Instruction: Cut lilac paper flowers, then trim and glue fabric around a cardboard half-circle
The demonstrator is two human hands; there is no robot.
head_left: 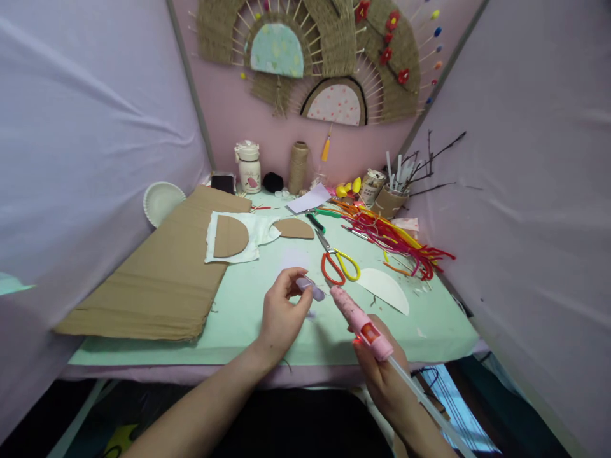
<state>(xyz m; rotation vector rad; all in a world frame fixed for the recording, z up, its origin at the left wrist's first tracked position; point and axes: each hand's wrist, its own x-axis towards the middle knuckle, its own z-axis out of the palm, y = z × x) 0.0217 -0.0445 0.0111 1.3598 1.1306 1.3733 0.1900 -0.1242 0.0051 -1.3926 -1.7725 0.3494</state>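
Observation:
My right hand [382, 372] grips a pink glue gun [359, 321], with a clear glue stick trailing behind it and its nozzle pointing up-left. My left hand [282, 312] pinches a small pale purple piece [311, 289] between thumb and fingers, right at the gun's nozzle. Both hands hover over the mint green mat [248, 305]. A pale lilac paper shape [293, 259] lies just beyond my left hand. Scissors [337, 261] with red and yellow handles lie beyond the gun's nozzle.
A big sheet of corrugated cardboard [157, 273] covers the left. White fabric [238, 236] with cardboard half-discs, a white half-disc [384, 287], red and orange pipe cleaners [396, 238], a paper plate [161, 200], a jar, twine and a cup of sticks stand behind.

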